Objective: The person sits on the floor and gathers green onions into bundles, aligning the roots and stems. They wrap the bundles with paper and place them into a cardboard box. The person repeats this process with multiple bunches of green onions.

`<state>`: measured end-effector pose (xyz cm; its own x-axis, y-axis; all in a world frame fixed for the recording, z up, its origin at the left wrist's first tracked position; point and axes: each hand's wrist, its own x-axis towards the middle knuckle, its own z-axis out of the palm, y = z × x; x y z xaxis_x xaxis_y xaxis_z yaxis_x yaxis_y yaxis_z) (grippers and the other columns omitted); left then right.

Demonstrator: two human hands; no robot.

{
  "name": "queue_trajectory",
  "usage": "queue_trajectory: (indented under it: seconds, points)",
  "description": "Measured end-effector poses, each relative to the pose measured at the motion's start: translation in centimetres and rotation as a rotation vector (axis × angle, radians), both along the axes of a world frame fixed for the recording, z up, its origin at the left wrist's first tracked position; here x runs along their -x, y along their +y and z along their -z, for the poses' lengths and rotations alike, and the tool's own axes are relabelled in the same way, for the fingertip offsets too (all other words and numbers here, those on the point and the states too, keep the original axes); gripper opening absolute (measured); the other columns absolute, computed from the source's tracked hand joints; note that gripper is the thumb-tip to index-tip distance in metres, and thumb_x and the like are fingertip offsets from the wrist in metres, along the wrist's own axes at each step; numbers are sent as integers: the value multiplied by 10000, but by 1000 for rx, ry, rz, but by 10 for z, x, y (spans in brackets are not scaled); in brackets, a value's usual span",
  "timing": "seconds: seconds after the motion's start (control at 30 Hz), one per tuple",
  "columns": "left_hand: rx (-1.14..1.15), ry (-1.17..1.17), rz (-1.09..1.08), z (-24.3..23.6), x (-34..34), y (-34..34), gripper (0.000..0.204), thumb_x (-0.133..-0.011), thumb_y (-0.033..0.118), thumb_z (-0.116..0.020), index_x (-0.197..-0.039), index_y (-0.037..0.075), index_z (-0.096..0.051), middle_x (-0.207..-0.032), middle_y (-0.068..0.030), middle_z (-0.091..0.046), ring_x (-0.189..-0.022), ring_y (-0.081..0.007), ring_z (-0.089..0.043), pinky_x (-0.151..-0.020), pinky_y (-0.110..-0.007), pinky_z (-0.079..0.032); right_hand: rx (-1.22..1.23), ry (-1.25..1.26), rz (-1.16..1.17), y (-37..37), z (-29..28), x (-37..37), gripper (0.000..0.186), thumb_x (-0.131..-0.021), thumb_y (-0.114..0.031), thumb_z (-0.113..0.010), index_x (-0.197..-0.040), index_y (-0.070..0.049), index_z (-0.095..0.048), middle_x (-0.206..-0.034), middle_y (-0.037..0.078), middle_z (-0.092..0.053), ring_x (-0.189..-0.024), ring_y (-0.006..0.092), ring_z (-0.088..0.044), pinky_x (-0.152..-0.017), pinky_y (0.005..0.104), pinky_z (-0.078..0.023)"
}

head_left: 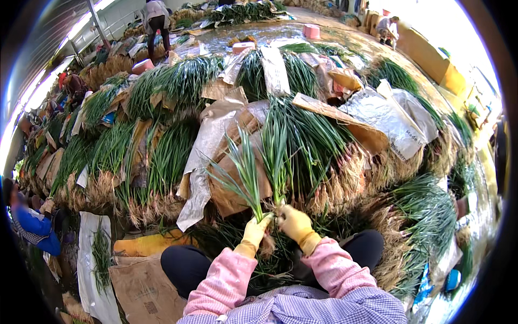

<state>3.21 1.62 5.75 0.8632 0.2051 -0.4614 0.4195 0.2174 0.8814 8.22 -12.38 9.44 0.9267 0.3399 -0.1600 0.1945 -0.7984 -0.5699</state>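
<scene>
My left hand (pixel 253 234), in a yellow glove, is wrapped round the lower stalks of a small bunch of green onions (pixel 250 181). Its leaves fan upward, and pale roots hang below the fist. Close beside it, my right hand (pixel 295 223), gloved alike, has its fingers curled together near the bunch's base; what they pinch, if anything, is too small to make out. Just beyond both hands, a large pile of green onions (pixel 305 137) leans with its roots toward me. Loose green leaves (pixel 278 267) lie below my hands, between my knees.
Brown cardboard (pixel 237 181) and silvery sheets (pixel 197 178) lie among the piles. More green onions (pixel 421 227) are stacked at my right. A flattened brown sack (pixel 145 289) lies at my left, near a person in blue (pixel 35 229). Pink stools (pixel 311 31) stand farther back.
</scene>
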Motion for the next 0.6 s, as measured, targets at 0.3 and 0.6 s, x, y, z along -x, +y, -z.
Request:
queue_trajectory:
  seconds: [0.3,0.6]
  points:
    - [123,-36,-43,19,9,-2,138,-842,176,-616,-924,73,-576,-743,-44,-615,-619,-143,-567,-598,-246,-463,-48,25,-116,-3,10,38,240,-746,-230,-618,-939,-92,-584,-814,190,-620,-767,333,-610,-669,396,-491]
    - [603,-23,-15,-2,30,40,144,-869,195,-575,-896,54,-564,-768,-88,-629,-642,-206,-614,-596,-375,-541,16,-15,-83,-77,76,16,103,-781,-150,-588,-811,-64,-636,-766,106,-648,-738,298,-626,-693,371,-499]
